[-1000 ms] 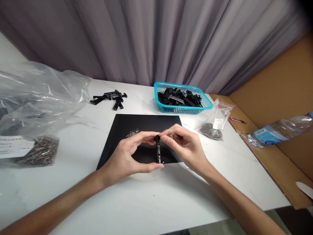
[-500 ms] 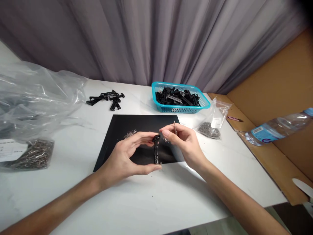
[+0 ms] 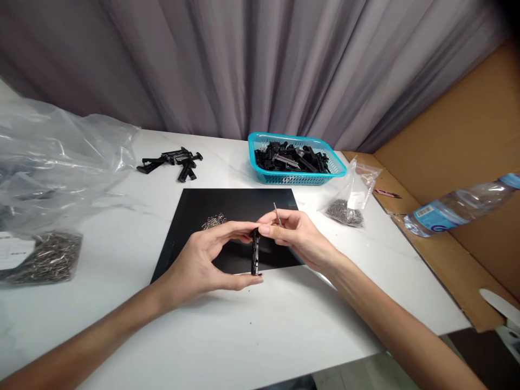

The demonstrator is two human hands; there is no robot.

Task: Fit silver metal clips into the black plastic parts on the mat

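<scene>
My left hand (image 3: 215,257) grips a narrow black plastic part (image 3: 255,254) upright, its thumb under the lower end and its fingers at the top. My right hand (image 3: 298,235) is closed, with its thumb and fingertips at the upper end of that part. A thin metal rod (image 3: 277,214) sticks up from between the right fingers; its lower end is hidden. Whether the right fingertips also pinch something small cannot be made out. Beneath both hands lies a black mat (image 3: 235,200), bearing a small pile of metal pins (image 3: 214,221) beyond the left hand.
A blue basket (image 3: 300,179) of black parts stands at the back, with more black parts (image 3: 174,160) to its left. Bags of small metal pieces lie left (image 3: 54,257) and right (image 3: 345,211). A plastic bottle (image 3: 459,206) lies by the cardboard (image 3: 459,119) at right.
My right hand has moved left to the top of the black part, and the rod has shifted with it. My left hand still holds the part. The view has shifted slightly.
</scene>
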